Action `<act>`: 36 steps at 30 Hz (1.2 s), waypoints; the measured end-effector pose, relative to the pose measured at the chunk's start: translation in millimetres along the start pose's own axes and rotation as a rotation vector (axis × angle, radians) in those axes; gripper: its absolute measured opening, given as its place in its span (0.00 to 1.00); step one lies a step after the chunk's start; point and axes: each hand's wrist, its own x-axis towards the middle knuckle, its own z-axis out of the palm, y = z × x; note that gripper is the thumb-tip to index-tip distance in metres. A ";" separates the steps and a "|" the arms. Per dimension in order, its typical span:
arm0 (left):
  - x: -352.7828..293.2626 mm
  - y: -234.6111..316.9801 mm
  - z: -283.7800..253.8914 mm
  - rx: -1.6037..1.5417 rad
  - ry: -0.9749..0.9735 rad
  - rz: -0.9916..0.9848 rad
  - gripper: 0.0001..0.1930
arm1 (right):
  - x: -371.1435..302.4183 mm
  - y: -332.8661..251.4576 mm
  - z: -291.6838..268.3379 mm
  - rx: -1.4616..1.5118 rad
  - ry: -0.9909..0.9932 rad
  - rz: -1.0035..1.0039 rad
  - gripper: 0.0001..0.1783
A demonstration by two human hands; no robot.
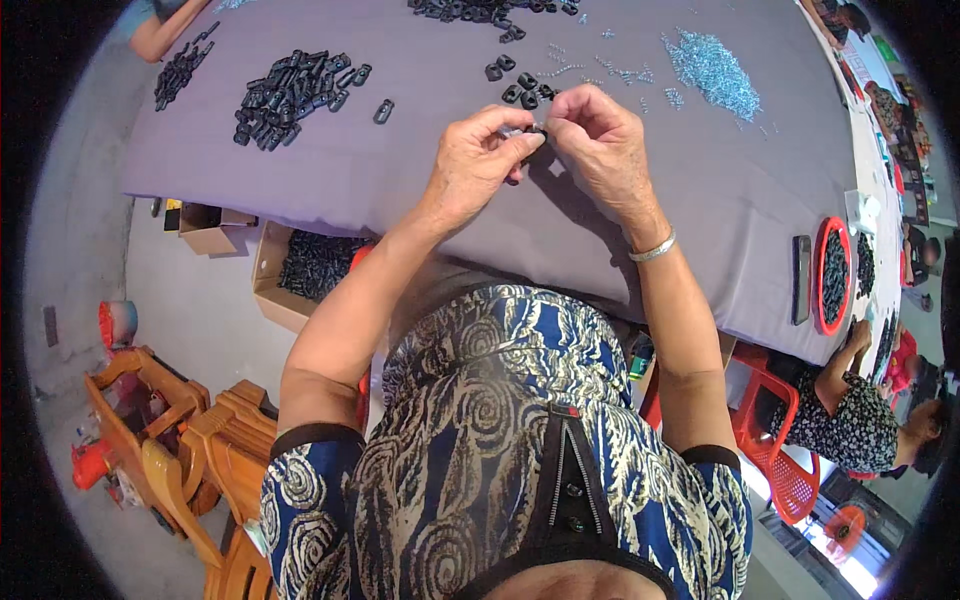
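My left hand [472, 165] pinches a small black plastic cord-lock piece [539, 132] between thumb and forefinger above the grey tablecloth. Right beside it, my right hand [603, 147] is closed in a thumb-and-finger pinch, its fingertips close to the piece. Whatever it holds is too small or hidden to make out. Just beyond my hands lie several loose black hollow pieces [511, 94]. Thin metal springs [625, 75] are scattered to their right, beside a large heap of springs [712, 75]. On the left is a pile of black cord locks [290, 95], with a single one [383, 111] apart from it.
More black parts [485, 8] are heaped at the far edge. At right, a red basket [820, 290] of black parts sits near a dark phone [801, 280]. Under the table stands a cardboard box [268, 270]. Other people work around; one forearm [165, 35] reaches in far left.
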 end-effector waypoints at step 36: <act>-1.9 -0.1 -1.8 -0.087 -0.014 -0.068 0.11 | 0.8 8.6 -7.9 -0.004 -0.042 -0.036 0.02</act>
